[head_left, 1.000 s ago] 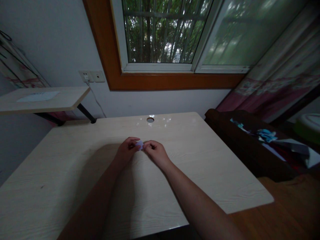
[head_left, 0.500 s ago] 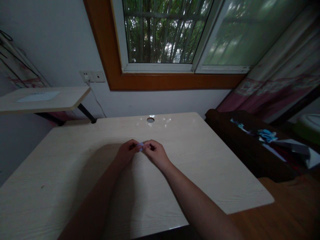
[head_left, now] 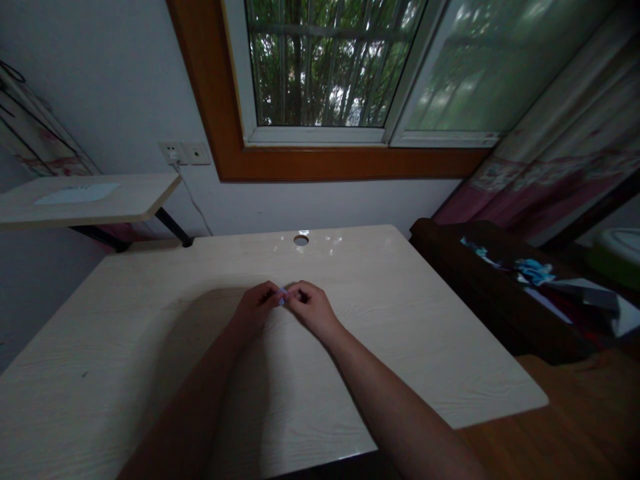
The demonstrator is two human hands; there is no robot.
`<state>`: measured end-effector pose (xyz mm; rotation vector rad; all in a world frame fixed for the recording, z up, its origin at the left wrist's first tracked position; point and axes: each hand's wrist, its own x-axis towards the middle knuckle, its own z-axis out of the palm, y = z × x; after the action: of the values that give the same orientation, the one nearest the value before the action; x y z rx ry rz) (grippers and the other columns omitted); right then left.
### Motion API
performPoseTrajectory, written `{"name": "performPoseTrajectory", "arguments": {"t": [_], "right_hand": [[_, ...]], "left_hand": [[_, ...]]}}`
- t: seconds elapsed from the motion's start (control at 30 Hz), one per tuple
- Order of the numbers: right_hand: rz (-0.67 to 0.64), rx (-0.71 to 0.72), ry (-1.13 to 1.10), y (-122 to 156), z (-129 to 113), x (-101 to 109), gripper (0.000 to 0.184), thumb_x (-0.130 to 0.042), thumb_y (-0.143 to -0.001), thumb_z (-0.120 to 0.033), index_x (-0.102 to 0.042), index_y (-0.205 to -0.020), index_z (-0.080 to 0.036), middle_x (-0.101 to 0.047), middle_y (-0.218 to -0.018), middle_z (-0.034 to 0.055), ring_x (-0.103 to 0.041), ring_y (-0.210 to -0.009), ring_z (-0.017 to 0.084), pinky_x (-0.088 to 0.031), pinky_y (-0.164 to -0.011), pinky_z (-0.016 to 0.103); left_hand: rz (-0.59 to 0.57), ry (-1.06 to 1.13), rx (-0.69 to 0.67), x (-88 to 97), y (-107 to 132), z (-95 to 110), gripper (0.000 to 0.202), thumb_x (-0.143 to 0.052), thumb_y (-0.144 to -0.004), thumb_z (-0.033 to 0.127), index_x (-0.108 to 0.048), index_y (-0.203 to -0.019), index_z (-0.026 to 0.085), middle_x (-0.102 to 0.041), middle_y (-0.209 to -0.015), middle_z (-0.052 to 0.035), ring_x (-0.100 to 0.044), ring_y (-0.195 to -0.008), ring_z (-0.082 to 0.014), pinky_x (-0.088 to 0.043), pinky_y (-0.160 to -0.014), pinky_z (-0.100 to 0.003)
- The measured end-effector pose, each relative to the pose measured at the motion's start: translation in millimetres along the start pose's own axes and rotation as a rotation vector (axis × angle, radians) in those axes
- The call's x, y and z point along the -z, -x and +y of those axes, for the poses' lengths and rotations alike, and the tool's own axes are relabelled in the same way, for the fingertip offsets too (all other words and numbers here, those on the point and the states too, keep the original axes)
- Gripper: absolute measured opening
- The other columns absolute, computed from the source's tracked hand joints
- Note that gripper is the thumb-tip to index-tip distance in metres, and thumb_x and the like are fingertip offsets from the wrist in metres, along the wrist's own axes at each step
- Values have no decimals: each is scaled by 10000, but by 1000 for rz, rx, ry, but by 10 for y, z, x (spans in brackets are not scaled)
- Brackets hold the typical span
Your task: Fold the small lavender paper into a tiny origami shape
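A small pale-purple piece, perhaps folded paper point(head_left: 283, 297), is pinched between my two hands over the middle of the desk. My left hand point(head_left: 256, 305) grips its left side with thumb and fingertips. From the right, my right hand point(head_left: 311, 304) pinches it too, the fingertips of both hands almost touching. Most of the piece is hidden by the fingers, so its exact shape cannot be made out. Beneath both hands lies the light wood-grain desk point(head_left: 400, 333), with a shadow to the left of my left arm.
A round cable hole point(head_left: 301, 240) is near the desk's back edge. A raised shelf point(head_left: 125, 200) with a paper sheet point(head_left: 77, 193) stands at back left. Right of the desk, a dark wooden cabinet point(head_left: 450, 267) carries a blue crumpled item point(head_left: 534, 271). A window point(head_left: 325, 137) is behind.
My left hand has shifted slightly right, towards my right hand. Less of the purple piece shows between the fingers now.
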<state>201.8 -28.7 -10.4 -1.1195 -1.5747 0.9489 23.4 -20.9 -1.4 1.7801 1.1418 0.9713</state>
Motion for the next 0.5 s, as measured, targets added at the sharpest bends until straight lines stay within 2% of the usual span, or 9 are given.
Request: {"name": "performPoseTrajectory", "arguments": {"t": [0.17,0.5], "right_hand": [[12,5,3,2,8,-5,152,-645,-814,-320,-689,-804,-174,-650,-758,24,-538,-647,133,-422,-607,241],[14,-24,1,9,38,-12,180,-642,-819,-342,-698,-825,-170,-662,-767,30,-558,-661,139,-442,-616,240]], "left_hand": [[7,-30,-27,-12,8,23,282,-519,-902,401,-615,-779,167,-606,-717,0,-557,-704,-145,-422,-689,-249],[54,-100,-54,-24,-2,35,238,-509,-909,373,-619,-828,178,-629,-771,-9,-568,-722,-146,-426,-681,-245]]}}
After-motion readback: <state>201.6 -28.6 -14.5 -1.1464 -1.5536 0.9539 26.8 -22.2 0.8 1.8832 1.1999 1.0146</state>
